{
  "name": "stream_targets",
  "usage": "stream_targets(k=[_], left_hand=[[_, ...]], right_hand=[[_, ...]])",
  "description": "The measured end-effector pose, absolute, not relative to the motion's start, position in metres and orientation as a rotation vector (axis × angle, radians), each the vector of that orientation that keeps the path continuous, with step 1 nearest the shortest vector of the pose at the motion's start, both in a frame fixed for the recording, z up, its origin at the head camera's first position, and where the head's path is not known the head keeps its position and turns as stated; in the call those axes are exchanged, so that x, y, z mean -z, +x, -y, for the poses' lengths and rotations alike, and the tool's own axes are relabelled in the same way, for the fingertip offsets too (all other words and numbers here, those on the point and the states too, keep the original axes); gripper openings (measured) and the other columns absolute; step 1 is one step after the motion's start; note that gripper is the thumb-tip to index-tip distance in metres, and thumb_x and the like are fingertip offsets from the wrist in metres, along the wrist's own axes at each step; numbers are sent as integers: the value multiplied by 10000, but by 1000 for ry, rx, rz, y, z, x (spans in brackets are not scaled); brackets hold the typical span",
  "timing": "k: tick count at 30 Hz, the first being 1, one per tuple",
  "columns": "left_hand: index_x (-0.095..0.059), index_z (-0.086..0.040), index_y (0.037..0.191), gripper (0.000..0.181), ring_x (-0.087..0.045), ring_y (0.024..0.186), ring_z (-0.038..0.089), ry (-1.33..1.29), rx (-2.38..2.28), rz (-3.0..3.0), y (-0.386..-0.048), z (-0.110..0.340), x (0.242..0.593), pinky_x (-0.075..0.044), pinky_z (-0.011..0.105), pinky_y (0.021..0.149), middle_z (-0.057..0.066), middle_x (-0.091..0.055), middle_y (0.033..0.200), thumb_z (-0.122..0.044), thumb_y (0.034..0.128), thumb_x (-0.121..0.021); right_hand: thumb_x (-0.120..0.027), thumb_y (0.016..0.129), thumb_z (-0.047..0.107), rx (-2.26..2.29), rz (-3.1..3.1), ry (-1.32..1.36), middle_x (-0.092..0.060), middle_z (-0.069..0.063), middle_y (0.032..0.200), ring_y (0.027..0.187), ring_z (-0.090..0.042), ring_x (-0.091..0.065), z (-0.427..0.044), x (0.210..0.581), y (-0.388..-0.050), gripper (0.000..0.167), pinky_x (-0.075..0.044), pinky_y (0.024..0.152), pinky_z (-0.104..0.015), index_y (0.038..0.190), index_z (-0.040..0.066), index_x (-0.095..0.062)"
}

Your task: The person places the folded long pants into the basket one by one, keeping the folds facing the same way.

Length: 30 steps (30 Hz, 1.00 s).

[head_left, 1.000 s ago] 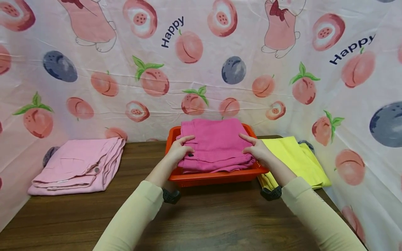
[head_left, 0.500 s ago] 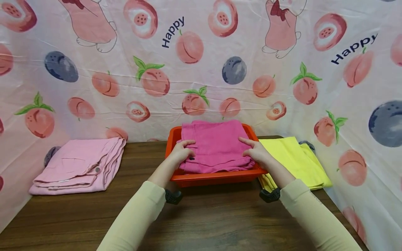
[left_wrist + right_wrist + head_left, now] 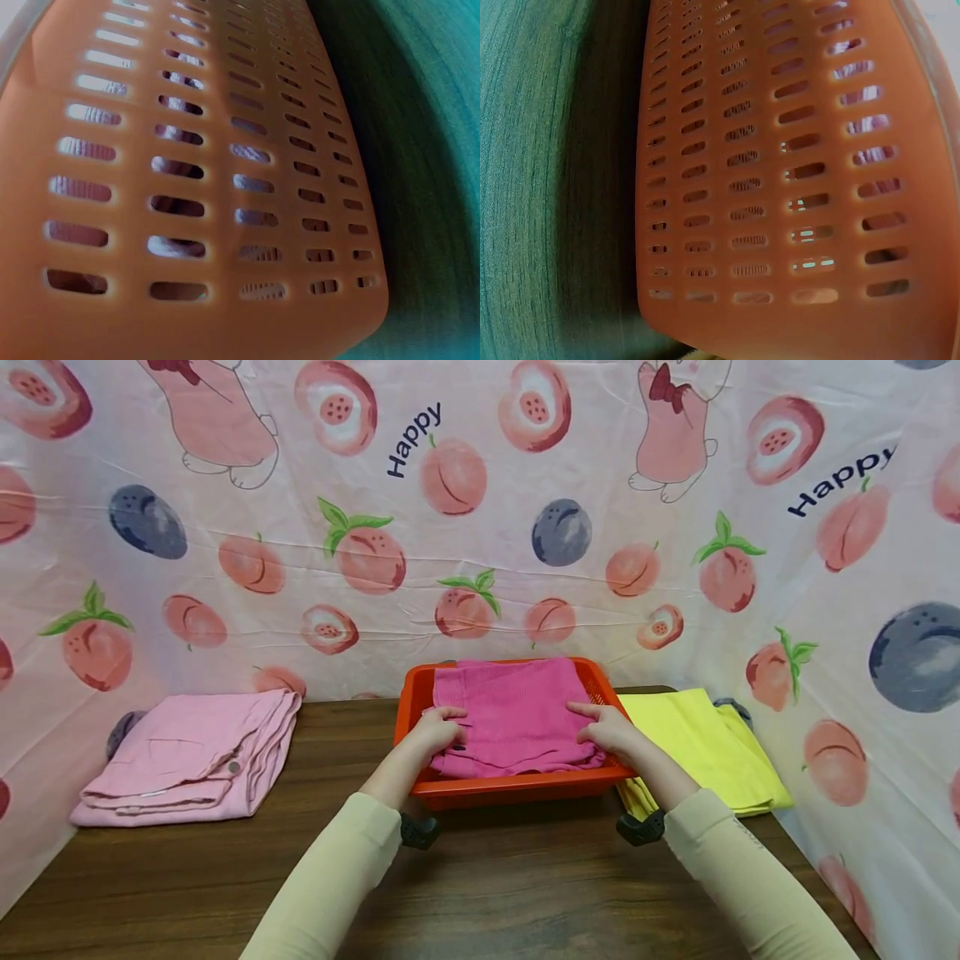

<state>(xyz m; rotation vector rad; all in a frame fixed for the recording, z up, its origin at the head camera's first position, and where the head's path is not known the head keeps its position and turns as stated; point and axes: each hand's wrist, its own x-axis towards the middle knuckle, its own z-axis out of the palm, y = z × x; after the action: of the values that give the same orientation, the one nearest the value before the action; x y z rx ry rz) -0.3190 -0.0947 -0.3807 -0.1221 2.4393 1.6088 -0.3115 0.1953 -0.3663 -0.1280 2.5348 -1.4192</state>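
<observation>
A folded bright pink garment (image 3: 521,714) lies inside an orange-red slotted basket (image 3: 517,789) in the head view. My left hand (image 3: 432,732) rests on its left edge, fingers pointing inward over the cloth. On the opposite edge, my right hand (image 3: 611,729) touches the cloth with a fairly straight index finger and the thumb below it. Both wrist views show only the outside of the basket, its slotted wall (image 3: 217,187) filling the left one and another stretch of slotted wall (image 3: 780,180) the right one; cloth shows through the slots and neither hand is visible there.
A folded light pink garment (image 3: 187,752) lies on the wooden table (image 3: 517,885) at the left. Folded yellow cloth (image 3: 697,743) sits right of the basket, close beside it. A fruit-patterned curtain (image 3: 480,535) stands behind and along both sides.
The bright pink garment has sunk lower into the basket, and more of the basket's back rim shows. Both hands have moved slightly down with it, still touching its sides.
</observation>
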Motion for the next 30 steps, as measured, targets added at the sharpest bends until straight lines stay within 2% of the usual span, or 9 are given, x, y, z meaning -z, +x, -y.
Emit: stream_targets(k=[4, 7, 12, 19, 24, 30], left_hand=[[-561, -37, 1300, 507, -391, 1069, 297, -153, -1537, -2427, -317, 94, 380, -392, 332, 795, 194, -393, 1372, 19, 797, -600], [-547, -38, 1310, 507, -391, 1066, 306, -174, -1478, -2411, -316, 93, 379, -388, 341, 792, 202, -390, 1368, 13, 809, -610], [-526, -34, 1323, 524, -392, 1045, 302, -177, -1416, -2428, -315, 93, 380, -384, 325, 738, 210, -368, 1381, 19, 808, -613], [-491, -14, 1353, 569, -426, 920, 270, -121, -1254, -2499, -316, 93, 382, -372, 283, 655, 211, -429, 1335, 9, 797, -606], [-483, 10, 1349, 568, -425, 967, 284, -92, -1116, -2525, -315, 92, 383, -375, 288, 673, 221, -418, 1340, -12, 798, -621], [-468, -4, 1373, 570, -403, 1066, 314, -59, -1008, -2559, -315, 91, 384, -404, 351, 805, 226, -392, 1390, -27, 823, -619]], right_hand=[[-601, 790, -20, 1369, -2541, -125, -358, -267, 1434, 683, -166, -416, -195, 369, -312, 663, -368, 490, -214, 1429, 70, -450], [-606, 795, -14, 1318, -2534, -117, -393, -271, 1388, 519, -125, -367, -194, 371, -313, 664, -370, 469, -212, 1433, 76, -447], [-604, 810, -10, 1217, -2538, -124, -403, -277, 1357, 464, -110, -353, -193, 373, -312, 680, -368, 466, -214, 1455, 92, -415], [-593, 816, -12, 1083, -2558, -141, -439, -279, 1317, 517, -141, -380, -190, 374, -313, 671, -380, 503, -224, 1454, 79, -409], [-554, 791, -19, 972, -2592, -175, -465, -294, 1273, 589, -182, -423, -187, 371, -310, 663, -388, 523, -225, 1438, 52, -423], [-569, 810, 8, 823, -2639, -195, -441, -300, 1359, 923, -296, -494, -184, 371, -310, 645, -381, 639, -264, 1436, 63, -426]])
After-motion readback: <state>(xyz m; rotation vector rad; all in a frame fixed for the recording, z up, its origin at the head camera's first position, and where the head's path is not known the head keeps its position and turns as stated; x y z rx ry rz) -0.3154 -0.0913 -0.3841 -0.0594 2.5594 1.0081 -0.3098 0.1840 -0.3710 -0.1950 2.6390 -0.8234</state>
